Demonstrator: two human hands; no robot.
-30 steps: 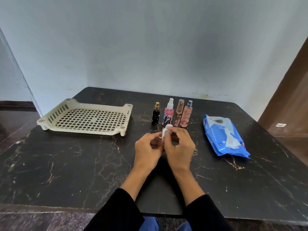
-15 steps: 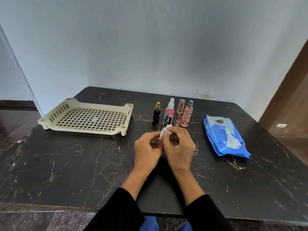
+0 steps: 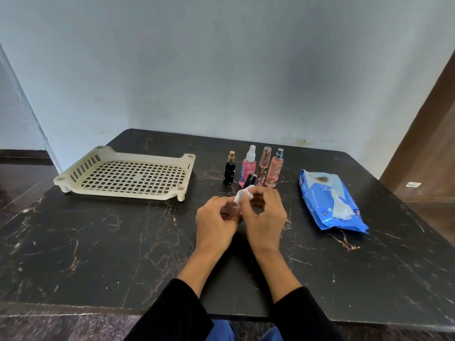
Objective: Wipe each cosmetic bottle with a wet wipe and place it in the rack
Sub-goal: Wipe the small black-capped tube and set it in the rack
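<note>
Behind the hands, four bottles (image 3: 253,167) stand; left hand (image 3: 215,221) grips a fifth, right hand (image 3: 264,215) pinches one wipe (image 3: 242,194).

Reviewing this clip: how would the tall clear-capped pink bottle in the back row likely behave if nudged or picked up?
The tall pink bottle looks slim and high on a narrow base, so a sideways nudge would probably tip it. It stands close between the spray bottle and the peach bottle, so it might knock them. Its glossy surface suggests it is stiff and possibly slippery.
</note>
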